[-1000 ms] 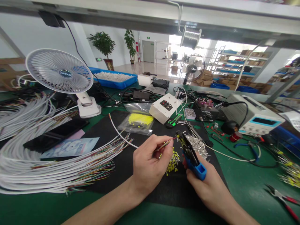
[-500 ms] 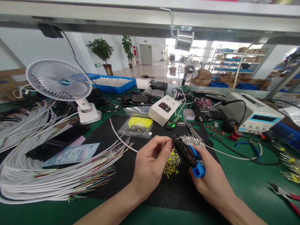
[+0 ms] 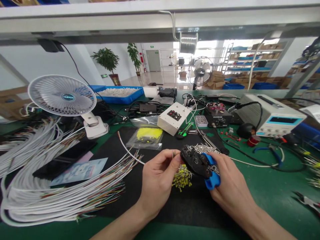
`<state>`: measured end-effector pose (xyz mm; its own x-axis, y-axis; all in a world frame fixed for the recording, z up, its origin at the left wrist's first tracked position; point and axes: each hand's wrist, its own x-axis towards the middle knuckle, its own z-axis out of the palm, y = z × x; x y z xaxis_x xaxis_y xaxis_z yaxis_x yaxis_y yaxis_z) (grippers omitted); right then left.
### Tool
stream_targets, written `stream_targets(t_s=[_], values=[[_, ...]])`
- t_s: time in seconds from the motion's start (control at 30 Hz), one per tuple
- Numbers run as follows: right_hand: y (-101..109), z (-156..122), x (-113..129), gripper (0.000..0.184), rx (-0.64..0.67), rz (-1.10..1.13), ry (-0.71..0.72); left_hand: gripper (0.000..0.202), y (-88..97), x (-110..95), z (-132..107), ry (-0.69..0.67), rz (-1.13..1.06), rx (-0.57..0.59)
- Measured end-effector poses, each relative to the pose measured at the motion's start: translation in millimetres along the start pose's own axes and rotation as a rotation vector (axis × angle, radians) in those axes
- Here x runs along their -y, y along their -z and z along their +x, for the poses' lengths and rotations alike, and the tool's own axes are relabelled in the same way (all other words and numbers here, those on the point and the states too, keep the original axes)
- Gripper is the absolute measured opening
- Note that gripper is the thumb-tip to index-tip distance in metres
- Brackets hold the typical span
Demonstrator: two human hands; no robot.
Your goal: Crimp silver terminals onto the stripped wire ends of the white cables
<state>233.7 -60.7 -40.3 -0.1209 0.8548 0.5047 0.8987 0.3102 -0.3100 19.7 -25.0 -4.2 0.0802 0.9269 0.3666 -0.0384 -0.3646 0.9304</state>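
My left hand [image 3: 157, 181] is closed in a pinch on the wire end of a white cable [image 3: 132, 155], which trails away to the left; the very tip is hidden by my thumb and fingers. Black crimping pliers [image 3: 195, 162] with blue handles are in my right hand [image 3: 233, 186], their jaws right at my left fingertips. Whether the jaws grip the wire is too small to tell. Below them lies a pile of yellow-ended pieces with metal stems [image 3: 182, 180]. Behind the pliers is a heap of silver metal pins [image 3: 200, 149].
Many white cables [image 3: 65, 205] with coloured wire ends lie at left, near a phone [image 3: 66, 156] and a clip fan [image 3: 62, 95]. A bag of yellow caps [image 3: 149, 134], a switch box [image 3: 173, 118] and a power supply [image 3: 275, 116] stand further back. Red-handled cutters [image 3: 307, 201] lie right.
The crimping pliers have turned so that their flat side shows more, with the jaws still by my left fingertips. The head view has shifted slightly. My left hand keeps its pinch.
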Motion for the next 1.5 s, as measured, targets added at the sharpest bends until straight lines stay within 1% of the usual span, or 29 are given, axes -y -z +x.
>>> stream_targets(t_s=[0.23, 0.47, 0.7, 0.87, 1.0, 1.23, 1.5], values=[[4, 2, 1, 0.066, -0.053, -0.094, 0.052, 0.009, 0.7, -3, -1, -0.034, 0.044, -0.022], [3, 1, 2, 0.064, -0.029, -0.099, 0.051, 0.009, 1.4, -3, -2, -0.047, 0.071, -0.021], [3, -1, 1, 0.063, -0.036, -0.126, 0.066, 0.007, 3.7, -1, -3, -0.063, 0.092, -0.023], [1, -1, 2, 0.061, -0.019, -0.089, 0.041, 0.007, 2.6, -5, -2, -0.069, 0.100, -0.031], [0, -1, 1, 0.064, -0.006, -0.056, 0.033, 0.010, 2.0, -5, -2, -0.064, 0.112, -0.031], [-4, 0, -6, 0.053, 0.022, 0.037, 0.055, 0.008, -0.1, -3, -6, -0.048, 0.064, -0.008], [-10, 5, -12, 0.048, 0.045, 0.081, 0.041, 0.007, -0.4, -1, -8, -0.052, 0.036, -0.013]])
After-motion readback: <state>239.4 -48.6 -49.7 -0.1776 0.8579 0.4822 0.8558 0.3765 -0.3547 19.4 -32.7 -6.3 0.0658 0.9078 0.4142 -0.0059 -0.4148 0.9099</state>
